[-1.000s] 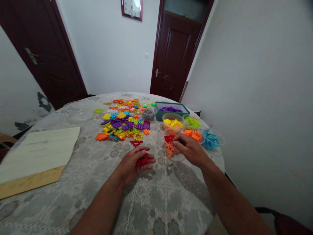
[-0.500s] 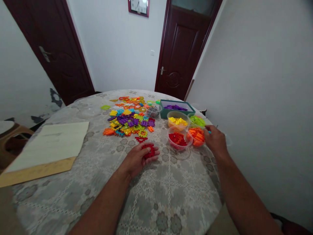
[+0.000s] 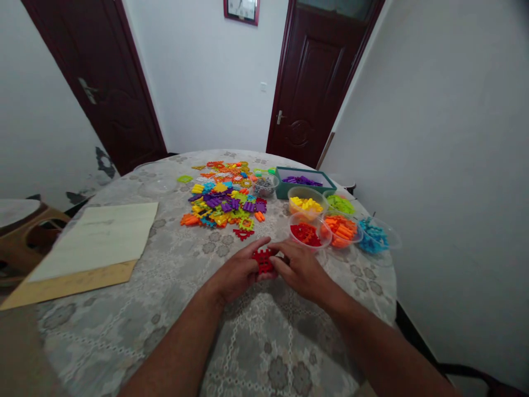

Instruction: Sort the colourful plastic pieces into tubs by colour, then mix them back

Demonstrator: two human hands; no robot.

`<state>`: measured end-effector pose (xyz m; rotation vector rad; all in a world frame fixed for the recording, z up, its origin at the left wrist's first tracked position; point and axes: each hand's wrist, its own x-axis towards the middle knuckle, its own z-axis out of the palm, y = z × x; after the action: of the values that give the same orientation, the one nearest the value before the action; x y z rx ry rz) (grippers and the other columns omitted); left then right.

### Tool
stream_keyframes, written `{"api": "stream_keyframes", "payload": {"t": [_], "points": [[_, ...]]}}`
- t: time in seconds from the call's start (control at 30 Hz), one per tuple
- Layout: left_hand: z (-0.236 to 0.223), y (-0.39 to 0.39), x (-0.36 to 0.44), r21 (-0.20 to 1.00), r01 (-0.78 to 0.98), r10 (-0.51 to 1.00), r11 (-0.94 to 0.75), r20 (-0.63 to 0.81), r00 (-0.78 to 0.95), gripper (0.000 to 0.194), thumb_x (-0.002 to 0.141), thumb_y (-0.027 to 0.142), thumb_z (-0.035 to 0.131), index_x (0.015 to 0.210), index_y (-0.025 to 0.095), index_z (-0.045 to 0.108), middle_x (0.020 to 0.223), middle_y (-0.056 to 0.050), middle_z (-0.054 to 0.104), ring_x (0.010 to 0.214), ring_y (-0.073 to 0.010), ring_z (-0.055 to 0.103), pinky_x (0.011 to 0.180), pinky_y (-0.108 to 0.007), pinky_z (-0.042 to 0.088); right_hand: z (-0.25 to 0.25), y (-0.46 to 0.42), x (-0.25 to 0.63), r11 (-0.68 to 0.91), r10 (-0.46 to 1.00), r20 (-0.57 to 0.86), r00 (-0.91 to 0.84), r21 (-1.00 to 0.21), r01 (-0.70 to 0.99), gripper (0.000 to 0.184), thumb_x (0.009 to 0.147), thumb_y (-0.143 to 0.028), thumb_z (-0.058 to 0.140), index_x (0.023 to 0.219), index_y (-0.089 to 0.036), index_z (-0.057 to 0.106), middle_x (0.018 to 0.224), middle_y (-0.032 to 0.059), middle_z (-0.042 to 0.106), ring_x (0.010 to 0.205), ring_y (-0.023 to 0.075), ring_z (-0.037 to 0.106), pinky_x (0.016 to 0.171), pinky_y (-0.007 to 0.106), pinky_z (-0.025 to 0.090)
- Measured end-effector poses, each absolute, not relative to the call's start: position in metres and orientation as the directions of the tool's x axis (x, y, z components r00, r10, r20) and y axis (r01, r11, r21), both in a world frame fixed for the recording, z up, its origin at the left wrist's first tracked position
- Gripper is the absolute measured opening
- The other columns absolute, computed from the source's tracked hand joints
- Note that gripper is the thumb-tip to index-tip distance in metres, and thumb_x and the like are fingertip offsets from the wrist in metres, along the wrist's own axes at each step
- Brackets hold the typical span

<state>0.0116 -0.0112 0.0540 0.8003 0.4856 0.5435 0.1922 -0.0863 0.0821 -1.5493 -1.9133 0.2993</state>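
Note:
My left hand (image 3: 239, 271) is closed round red plastic building pieces (image 3: 263, 260) with toothed edges, low over the near part of the table. My right hand (image 3: 301, 270) meets it from the right, its thumb and fingers pinching the same red pieces. How many pieces are stacked there I cannot tell. Just beyond the hands lies a flat red piece (image 3: 243, 234). Behind it spreads a mixed pile of coloured building pieces (image 3: 225, 204). To the right stand clear bowls of red pieces (image 3: 306, 234), orange pieces (image 3: 340, 230) and blue pieces (image 3: 373, 236).
Farther back are a bowl of yellow pieces (image 3: 306, 205), a bowl of green pieces (image 3: 339, 204), a bowl of grey pieces (image 3: 265, 186) and a green box (image 3: 285, 191) holding purple pieces. Pale sheets (image 3: 99, 237) lie at left, beside a brown stool (image 3: 37, 226).
My right hand has moved left from the bowls at the right edge to the red pieces in my left hand. The bowl of blue pieces is now uncovered. The view has shifted slightly.

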Motion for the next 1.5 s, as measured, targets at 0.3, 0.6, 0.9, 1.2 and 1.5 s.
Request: {"api": "stream_keyframes", "payload": {"t": [0.3,0.6,0.9,1.2,1.5], "points": [[0.051,-0.006,0.01,0.829,-0.21,0.6,0.518,-0.178,0.78,0.067,0.077,0.019,0.084,0.141,0.018,0.063,0.126,-0.02,0.074,0.11,-0.0296,0.077,0.096,-0.041,0.06,0.097,-0.083,0.228,0.12,0.887,0.422,0.186,-0.6,0.791,0.018,0.098,-0.028,0.06,0.109,-0.022,0.073,0.091,0.003,0.072,0.074,0.0178,0.063,0.072,0.031,0.05],[0.05,-0.003,0.009,0.83,-0.298,0.71,0.471,-0.156,0.687,0.042,0.075,0.018,0.079,0.117,0.013,0.072,0.113,-0.017,0.074,0.094,-0.0249,0.078,0.08,-0.035,0.063,0.075,-0.063,0.286,-0.108,0.724,0.647,0.24,-0.237,0.965,0.016,0.099,-0.032,0.054,0.101,-0.023,0.066,0.104,0.0106,0.069,0.093,0.0262,0.064,0.082,0.038,0.052],[0.056,-0.003,0.007,0.873,-0.387,0.849,0.298,-0.056,0.526,0.035,0.076,0.024,0.08,0.108,0.014,0.073,0.101,-0.011,0.073,0.083,-0.0219,0.075,0.075,-0.037,0.063,0.063,-0.089,0.229,0.341,0.674,0.732,-0.1,-0.187,0.921,0.012,0.1,-0.022,0.058,0.105,-0.024,0.069,0.1,0.0086,0.072,0.092,0.0226,0.07,0.082,0.034,0.057],[0.09,0.063,-0.046,0.981,-0.1,0.985,-0.165,0.158,-0.073,0.029,0.083,0.029,0.067,0.11,0.018,0.072,0.103,-0.008,0.077,0.093,-0.0233,0.074,0.093,-0.042,0.06,0.037,-0.109,0.151,0.711,0.644,0.606,-0.466,-0.252,0.656,0.03,0.094,-0.01,0.054,0.12,-0.019,0.067,0.108,0.0112,0.075,0.095,0.0218,0.073,0.082,0.033,0.063],[0.084,0.195,-0.113,0.668,0.665,0.919,-0.335,0.388,0.073,0.045,0.1,0.039,0.053,0.136,0.016,0.068,0.147,-0.015,0.066,0.142,-0.0291,0.056,0.124,-0.043,0.038,0.003,-0.087,0.169,0.64,0.616,0.657,-0.435,-0.097,0.762,0.043,0.089,-0.023,0.067,0.133,-0.021,0.07,0.132,0.014,0.074,0.119,0.0302,0.073,0.096,0.042,0.066]]}}
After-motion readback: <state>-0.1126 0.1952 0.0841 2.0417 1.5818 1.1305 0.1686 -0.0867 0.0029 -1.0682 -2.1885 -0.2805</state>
